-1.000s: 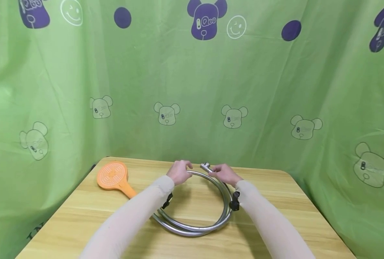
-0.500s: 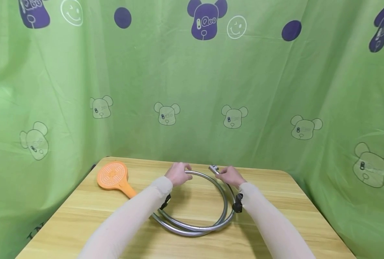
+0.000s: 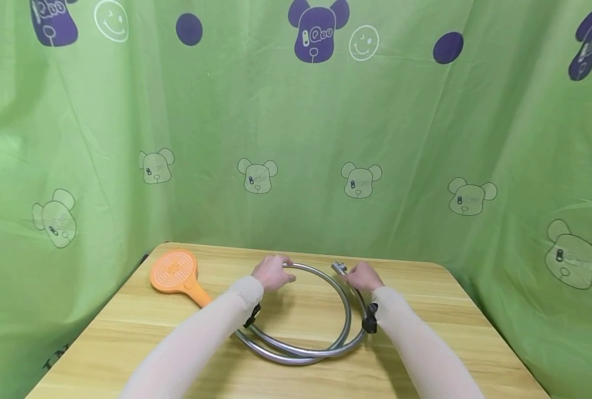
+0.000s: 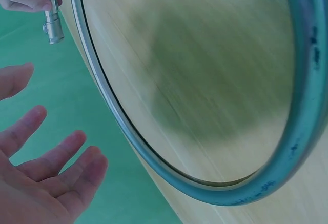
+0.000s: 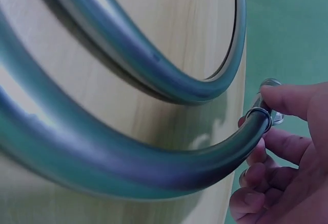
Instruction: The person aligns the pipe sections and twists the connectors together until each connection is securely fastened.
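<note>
A grey metallic shower hose lies in loops on the table, leading left under the left forearm towards an orange shower head. Between thumb and fingers, my right hand pinches the hose just behind its metal end fitting. In the right wrist view, the hose curves up to that pinch, and the right hand partly covers the fitting. My left hand is beside the far left part of the loop. The left wrist view shows the left hand with fingers spread, apart from the hose.
The wooden table ends at a back edge just beyond both hands. A green patterned curtain hangs behind it and along both sides. Black straps with small cameras sit on both wrists.
My right hand has moved right and slightly nearer with the hose end, pulling the outer loop away from the inner one. My left hand has shifted slightly left and nearer. The shower head stays put.
</note>
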Available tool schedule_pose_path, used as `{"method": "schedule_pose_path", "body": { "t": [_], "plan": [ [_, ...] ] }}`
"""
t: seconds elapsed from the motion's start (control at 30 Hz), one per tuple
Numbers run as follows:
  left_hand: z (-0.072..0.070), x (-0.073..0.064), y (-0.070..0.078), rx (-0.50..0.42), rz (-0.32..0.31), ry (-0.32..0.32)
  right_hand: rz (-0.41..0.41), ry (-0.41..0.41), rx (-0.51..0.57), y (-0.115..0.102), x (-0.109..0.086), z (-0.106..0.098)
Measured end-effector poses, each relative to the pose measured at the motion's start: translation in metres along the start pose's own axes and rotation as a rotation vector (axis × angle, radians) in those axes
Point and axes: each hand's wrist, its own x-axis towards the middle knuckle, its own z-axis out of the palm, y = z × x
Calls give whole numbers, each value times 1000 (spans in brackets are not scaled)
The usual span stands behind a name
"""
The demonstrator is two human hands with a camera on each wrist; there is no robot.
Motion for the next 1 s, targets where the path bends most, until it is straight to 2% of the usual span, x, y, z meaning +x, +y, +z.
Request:
{"method": "schedule_pose_path", "body": {
  "t": [0.27,0.63,1.0],
  "plan": [
    [2,-2,0,13,11,-9,-8,-3,-48,8,-4,-3],
    [6,-8,0,18,-5,-11,54,-13,-98,16,-6,1],
    [4,-12,-2,41,15,-12,52,8,-144,18,-7,3]
  ]
}}
